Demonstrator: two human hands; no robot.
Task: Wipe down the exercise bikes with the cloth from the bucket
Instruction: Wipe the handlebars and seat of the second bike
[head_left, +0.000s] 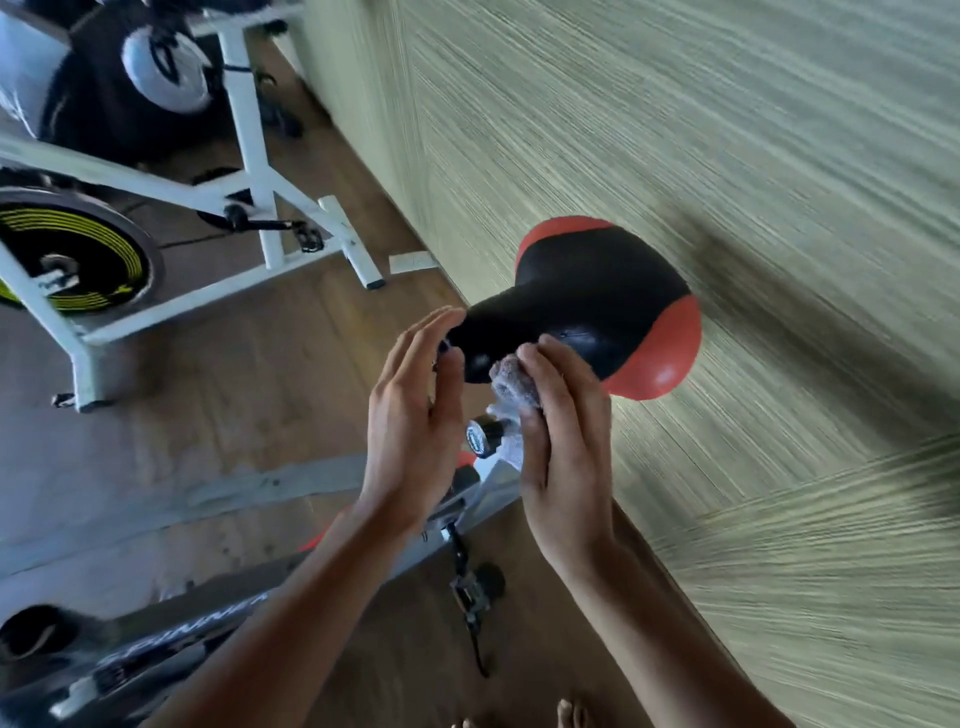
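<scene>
A black saddle with red rear corners (592, 306) tops the near exercise bike, whose grey frame (171, 654) runs down to the lower left. My right hand (563, 441) grips a crumpled whitish cloth (511, 387) and holds it against the saddle's near side. My left hand (415, 410) is held beside the saddle's narrow nose with fingers straight, its fingertips at the nose. Whether they touch it is unclear.
A second bike with a white frame (249, 171) and a black flywheel with yellow rings (67, 254) stands at the upper left on the wooden floor. A green textured wall (727, 156) runs close along the right. A pedal (472, 592) hangs below my hands.
</scene>
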